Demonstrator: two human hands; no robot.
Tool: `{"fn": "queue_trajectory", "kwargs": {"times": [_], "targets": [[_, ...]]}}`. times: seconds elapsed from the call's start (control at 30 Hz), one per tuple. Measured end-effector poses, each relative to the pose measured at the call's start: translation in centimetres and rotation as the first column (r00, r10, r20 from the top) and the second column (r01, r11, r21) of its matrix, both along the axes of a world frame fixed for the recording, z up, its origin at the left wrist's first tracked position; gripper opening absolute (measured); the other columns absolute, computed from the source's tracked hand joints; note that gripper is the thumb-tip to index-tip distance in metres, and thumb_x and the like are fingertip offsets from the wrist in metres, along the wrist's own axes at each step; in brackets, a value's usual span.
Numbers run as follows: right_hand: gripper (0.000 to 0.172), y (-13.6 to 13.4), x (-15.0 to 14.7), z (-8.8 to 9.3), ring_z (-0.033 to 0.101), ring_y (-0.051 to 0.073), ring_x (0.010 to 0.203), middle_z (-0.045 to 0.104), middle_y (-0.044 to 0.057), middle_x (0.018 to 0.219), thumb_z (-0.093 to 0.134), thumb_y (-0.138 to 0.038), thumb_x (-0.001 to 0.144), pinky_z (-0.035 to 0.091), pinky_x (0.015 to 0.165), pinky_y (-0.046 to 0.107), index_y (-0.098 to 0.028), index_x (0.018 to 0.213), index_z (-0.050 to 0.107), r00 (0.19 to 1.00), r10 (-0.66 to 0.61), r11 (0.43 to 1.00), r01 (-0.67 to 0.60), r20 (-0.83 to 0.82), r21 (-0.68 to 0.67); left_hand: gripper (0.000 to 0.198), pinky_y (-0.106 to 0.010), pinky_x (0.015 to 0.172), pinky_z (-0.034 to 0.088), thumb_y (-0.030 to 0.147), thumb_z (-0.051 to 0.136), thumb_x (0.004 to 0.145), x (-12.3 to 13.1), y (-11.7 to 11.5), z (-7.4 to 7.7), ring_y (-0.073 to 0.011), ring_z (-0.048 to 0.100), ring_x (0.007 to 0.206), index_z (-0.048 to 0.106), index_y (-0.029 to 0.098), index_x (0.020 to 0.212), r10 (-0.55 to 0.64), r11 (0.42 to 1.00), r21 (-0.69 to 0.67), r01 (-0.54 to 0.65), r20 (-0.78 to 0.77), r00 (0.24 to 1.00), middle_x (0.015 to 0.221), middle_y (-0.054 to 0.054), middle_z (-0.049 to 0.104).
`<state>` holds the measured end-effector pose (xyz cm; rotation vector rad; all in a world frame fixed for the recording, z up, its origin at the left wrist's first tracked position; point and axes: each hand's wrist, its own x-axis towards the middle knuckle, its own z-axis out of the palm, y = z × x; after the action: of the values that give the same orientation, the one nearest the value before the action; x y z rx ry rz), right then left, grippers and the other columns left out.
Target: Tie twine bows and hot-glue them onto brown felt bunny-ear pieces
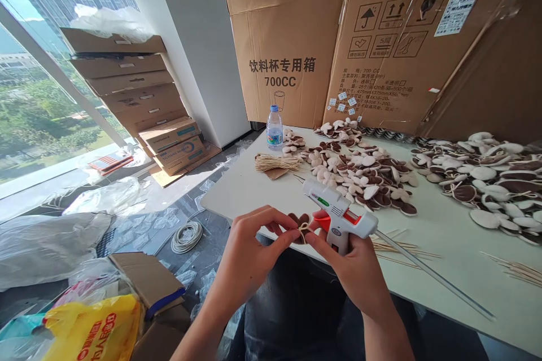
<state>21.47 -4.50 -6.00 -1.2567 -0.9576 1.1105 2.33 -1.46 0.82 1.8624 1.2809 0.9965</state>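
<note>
Pinching a small brown piece (298, 224) with a twine bow, my left hand (249, 251) has its grip closed on it just over the worktop's (254, 192) near edge. My right hand (358, 273) touches the same piece with thumb and forefinger while its grip clamps a white glue gun (339, 211). Behind, a water bottle (274, 127) stands before a cardboard box (288, 39) printed "700CC".

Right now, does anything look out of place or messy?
Yes: the floor left of the table is strewn with clear plastic wrappers and a loose cable coil. Also, the right hand grips the glue gun while pinching the brown piece with the left hand.
</note>
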Motion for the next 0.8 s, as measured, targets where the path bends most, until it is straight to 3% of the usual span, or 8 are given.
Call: {"fn": "queue_trajectory", "kwargs": {"times": [0.33, 0.8], "targets": [[0.057, 0.01, -0.19, -0.17, 0.078, 0.032, 0.112, 0.083, 0.008, 0.109, 0.095, -0.059, 0.082, 0.067, 0.096, 0.044, -0.027, 0.125, 0.075, 0.997, 0.025, 1.000, -0.024, -0.069, 0.015, 0.015, -0.031, 0.080, 0.052, 0.017, 0.075, 0.099, 0.32, -0.20, 0.12, -0.0183, 0.073, 0.085, 0.083, 0.027, 0.092, -0.039, 0.996, 0.075, 0.041, -0.037, 0.999, 0.094, 0.000, 0.080], [0.050, 0.36, -0.12, 0.14, 0.080, 0.030, 0.113, 0.083, 0.007, 0.110, 0.094, -0.057, 0.084, 0.067, 0.102, 0.043, -0.027, 0.120, 0.077, 0.998, 0.014, 0.999, -0.012, -0.068, 0.033, 0.013, -0.035, 0.088, 0.054, 0.025, 0.072, 0.104, -0.20, 0.11, -0.52, -0.0202, 0.070, 0.096, 0.084, 0.028, 0.102, -0.075, 0.996, 0.036, 0.077, -0.052, 0.996, 0.107, -0.003, 0.072]]}}
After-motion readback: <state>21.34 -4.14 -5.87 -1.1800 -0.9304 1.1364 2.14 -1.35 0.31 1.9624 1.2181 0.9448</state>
